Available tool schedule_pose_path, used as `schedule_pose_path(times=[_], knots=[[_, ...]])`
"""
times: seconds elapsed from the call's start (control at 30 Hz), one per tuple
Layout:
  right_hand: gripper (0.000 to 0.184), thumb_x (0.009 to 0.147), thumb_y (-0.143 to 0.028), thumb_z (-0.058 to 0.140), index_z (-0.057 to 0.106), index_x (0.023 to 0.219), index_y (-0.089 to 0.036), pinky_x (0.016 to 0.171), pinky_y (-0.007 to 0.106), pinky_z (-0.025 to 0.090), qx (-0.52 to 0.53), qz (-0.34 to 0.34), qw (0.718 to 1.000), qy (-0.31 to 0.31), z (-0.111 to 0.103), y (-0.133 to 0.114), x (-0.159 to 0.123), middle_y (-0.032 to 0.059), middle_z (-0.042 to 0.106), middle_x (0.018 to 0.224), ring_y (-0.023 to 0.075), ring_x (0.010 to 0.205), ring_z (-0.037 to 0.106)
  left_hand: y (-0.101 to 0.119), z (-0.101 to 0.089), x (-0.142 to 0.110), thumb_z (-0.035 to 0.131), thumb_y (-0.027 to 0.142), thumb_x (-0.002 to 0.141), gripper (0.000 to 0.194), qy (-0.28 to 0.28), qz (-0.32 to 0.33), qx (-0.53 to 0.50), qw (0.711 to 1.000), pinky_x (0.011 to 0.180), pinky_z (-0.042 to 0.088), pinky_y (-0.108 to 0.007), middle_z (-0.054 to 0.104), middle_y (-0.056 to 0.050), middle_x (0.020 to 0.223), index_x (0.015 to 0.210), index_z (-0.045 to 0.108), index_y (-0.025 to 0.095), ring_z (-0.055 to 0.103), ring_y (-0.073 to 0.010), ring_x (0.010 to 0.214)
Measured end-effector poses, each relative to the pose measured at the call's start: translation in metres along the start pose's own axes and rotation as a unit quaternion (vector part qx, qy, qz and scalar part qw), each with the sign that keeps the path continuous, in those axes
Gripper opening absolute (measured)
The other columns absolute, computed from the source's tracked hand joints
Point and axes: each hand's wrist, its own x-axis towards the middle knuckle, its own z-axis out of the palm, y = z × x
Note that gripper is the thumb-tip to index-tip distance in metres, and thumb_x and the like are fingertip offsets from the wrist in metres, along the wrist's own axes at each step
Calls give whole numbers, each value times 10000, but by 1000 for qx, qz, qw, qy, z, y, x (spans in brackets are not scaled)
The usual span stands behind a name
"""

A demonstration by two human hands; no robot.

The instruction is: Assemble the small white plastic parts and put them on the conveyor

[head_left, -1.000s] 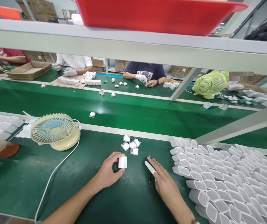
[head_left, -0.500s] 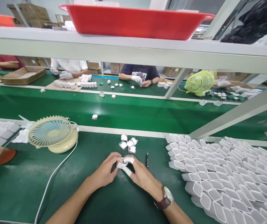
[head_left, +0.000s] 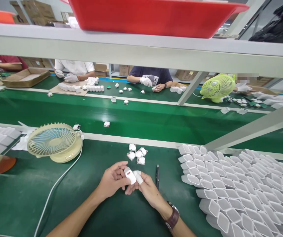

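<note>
A small white plastic casing with a dark red mark on its upper face is held over the green table. My left hand grips it from the left between thumb and fingers. From the right, my right hand pinches its edge; white wrapping covers the thumb and hides part of the contact. Just beyond my hands sits a cluster of several small white-topped pieces. A slim black tool, perhaps tweezers, lies beside my right hand.
Rows of open white casings cover the right side. A cream fan with a trailing cord stands left. Ahead runs a green conveyor carrying loose pieces, with co-workers beyond it. A shelf beam bearing a red tub crosses overhead.
The casing has been turned so its red-marked face shows upward. My right fingers have shifted under and along its right edge. Pieces on the conveyor sit slightly further right in view.
</note>
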Motion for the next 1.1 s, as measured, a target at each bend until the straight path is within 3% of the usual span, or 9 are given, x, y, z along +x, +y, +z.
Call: schedule_pose_path(times=[0.23, 0.43, 0.5, 0.6, 0.77, 0.93, 1.1], knots=[[539, 997, -685, 507, 638, 983, -163, 758, 396, 650, 12, 5, 1000, -7, -3, 8, 3, 94, 768, 806, 230, 718, 783, 3, 1, 2, 921, 432, 699, 661, 7, -13, 3, 1000, 446, 528, -212, 697, -48, 948, 1254, 661, 183, 631, -123, 613], [398, 981, -581, 617, 679, 1163, -233, 853, 389, 647, -99, -101, 987, 70, -6, 4, 3, 70, 776, 1005, 228, 886, 768, 17, -8, 2, 863, 414, 812, 546, -63, 41, 31, 997, 840, 606, -343, 675, -122, 1155, 1283, 680, 204, 690, -222, 965], [311, 996, -496, 625, 690, 1170, -247, 872, 367, 644, -156, -166, 970, 90, -6, 0, 1, 74, 762, 1065, 225, 943, 759, 21, -9, 4, 819, 435, 854, 426, -76, 67, 68, 993, 847, 595, -344, 648, -139, 1215, 1194, 727, 196, 681, -229, 985], [207, 1017, -321, 590, 704, 1176, -255, 948, 362, 622, -266, -244, 929, 84, -7, -4, -3, 86, 732, 1155, 226, 1043, 739, 22, -11, 5, 780, 413, 885, 275, -86, 104, 159, 978, 831, 583, -334, 679, -124, 1132, 1051, 764, 193, 681, -219, 938], [415, 1002, -144, 507, 580, 1395, -255, 1058, 405, 581, -430, -315, 839, 110, -12, 5, -10, 119, 672, 1328, 252, 1224, 681, 20, -21, 11, 755, 353, 891, 150, -51, 174, 291, 939, 775, 576, -314, 730, -86, 1004, 951, 771, 216, 694, -207, 857], [422, 999, -117, 504, 561, 1402, -228, 1050, 412, 593, -500, -364, 779, 101, -11, 10, -17, 140, 677, 1327, 266, 1235, 674, 34, -36, 52, 723, 355, 885, 142, 62, 224, 342, 911, 814, 593, -323, 736, -70, 1003, 889, 726, 214, 714, -220, 916], [336, 931, -75, 522, 659, 1220, -176, 1040, 398, 596, -533, -363, 764, 27, -9, 20, -21, 154, 692, 1311, 282, 1206, 680, 48, -23, 130, 680, 326, 888, 160, 76, 238, 389, 887, 860, 607, -347, 722, -61, 1035, 998, 696, 211, 723, -214, 912]])
